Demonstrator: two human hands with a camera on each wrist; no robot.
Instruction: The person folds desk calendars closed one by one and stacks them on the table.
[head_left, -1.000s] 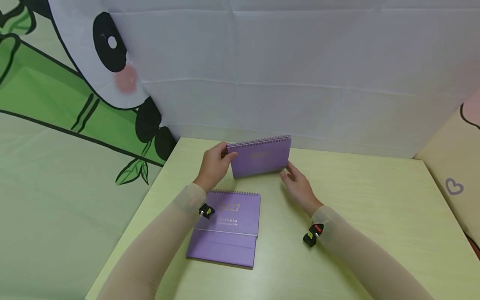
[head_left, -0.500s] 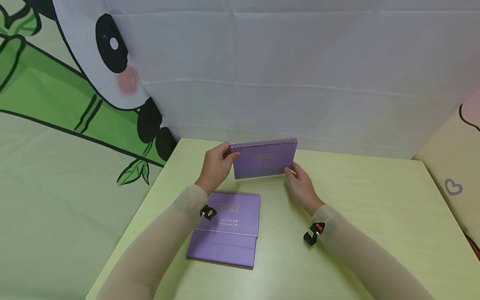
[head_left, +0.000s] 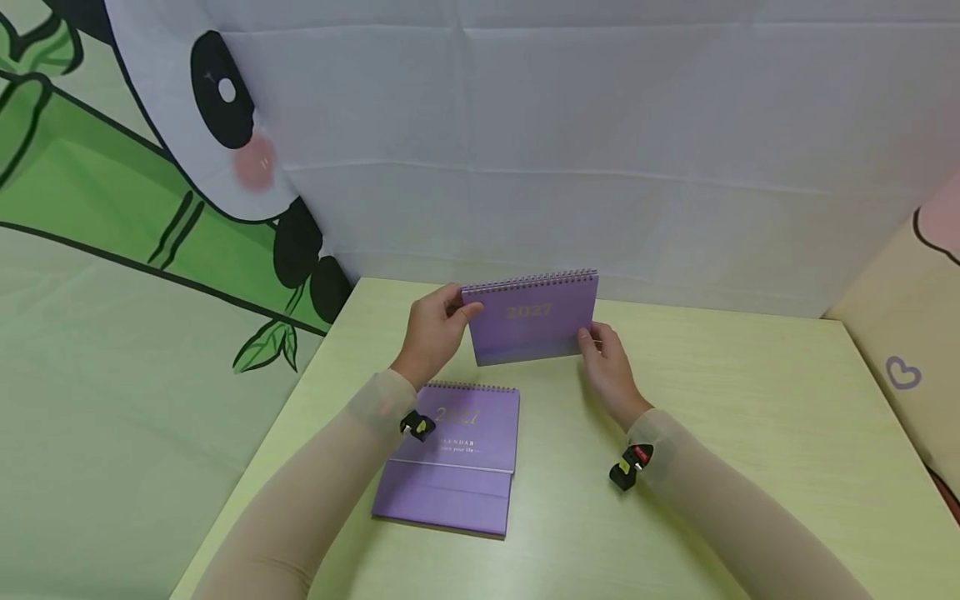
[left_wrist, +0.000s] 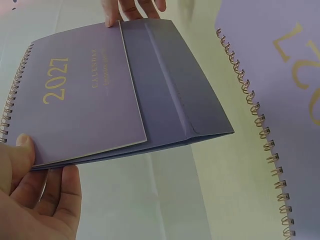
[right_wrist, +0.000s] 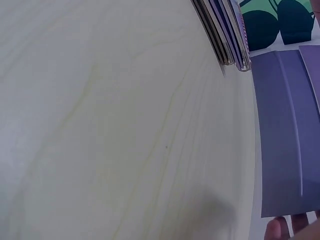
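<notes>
A purple spiral-bound desk calendar (head_left: 531,325) marked 2027 is held up over the far part of the table, its coil along the top. My left hand (head_left: 433,335) pinches its upper left corner; in the left wrist view the thumb (left_wrist: 22,155) lies on the cover with fingers beneath. At the lower right edge, my right hand (head_left: 611,375) grips it with the thumb in front. The right wrist view shows fingertips (right_wrist: 277,229) at that edge. A second purple calendar (head_left: 442,492) lies on the table below, partly covered by the left wrist.
The pale yellow table (head_left: 712,400) meets a white cloth backdrop (head_left: 570,125) at its far edge. In the right wrist view, stacked coil-bound page edges (right_wrist: 225,35) show at the top. Small black wrist cameras (head_left: 417,426) sit on both sleeves.
The held calendar has shifted slightly right, and its cover tilts more toward the head camera, so 2027 reads clearly. The right hand has moved a little right along with it.
</notes>
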